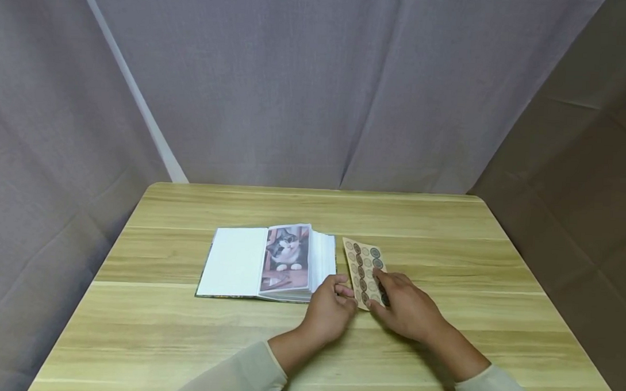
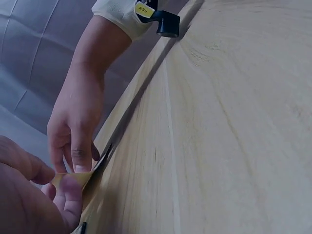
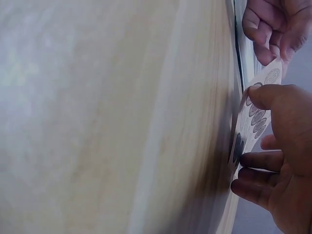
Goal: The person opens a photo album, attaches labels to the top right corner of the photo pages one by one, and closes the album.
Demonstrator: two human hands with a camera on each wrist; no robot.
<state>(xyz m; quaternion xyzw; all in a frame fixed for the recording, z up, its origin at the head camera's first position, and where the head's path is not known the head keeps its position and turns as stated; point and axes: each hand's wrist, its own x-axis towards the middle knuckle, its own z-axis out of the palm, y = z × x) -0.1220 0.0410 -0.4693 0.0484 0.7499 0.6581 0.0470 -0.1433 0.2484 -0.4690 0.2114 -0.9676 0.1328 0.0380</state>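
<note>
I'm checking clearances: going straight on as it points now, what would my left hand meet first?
Most likely the sticker sheet: your left hand angles up and right in the head view and is already at the sheet's near corner. Exact depth there is hard to judge.

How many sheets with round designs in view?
1: the sheet, right of the open album, with the left hand pinching its near-left corner and the right hand touching its face. Any others underneath would be hidden.
</note>
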